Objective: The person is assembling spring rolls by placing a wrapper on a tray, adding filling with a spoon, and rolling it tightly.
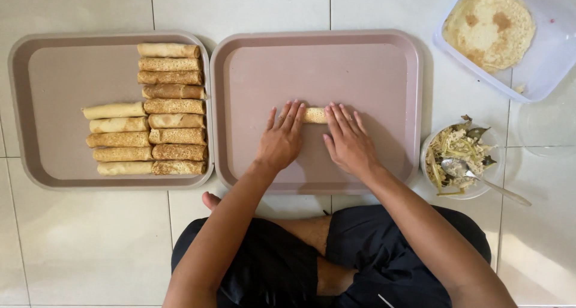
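1. While both hands press flat on it, most of the rolled crepe (pixel 314 115) is hidden; only a short pale middle stretch shows between the left hand (pixel 281 138) and the right hand (pixel 349 141).
2. Nearest the camera, the person's crossed legs in dark shorts (pixel 372 242) are cut off by the bottom edge, with one foot partly tucked under a forearm.
3. White floor tiles (pixel 90 242) carry everything; both forearms angle forward and inward over the centre tray (pixel 384 62).
4. Fingers (pixel 288 113) lie extended and close together, palms down on the roll's ends, neither hand curled around it.
5. Left of it, a matching tray (pixel 48 80) holds finished rolls (pixel 171 107) in two columns.
6. At right, a bowl of shredded filling (pixel 457 158) holds a spoon (pixel 480 179).
7. Farthest, a clear container (pixel 546 68), cropped by the frame's corner, holds flat crepes (pixel 491 29).
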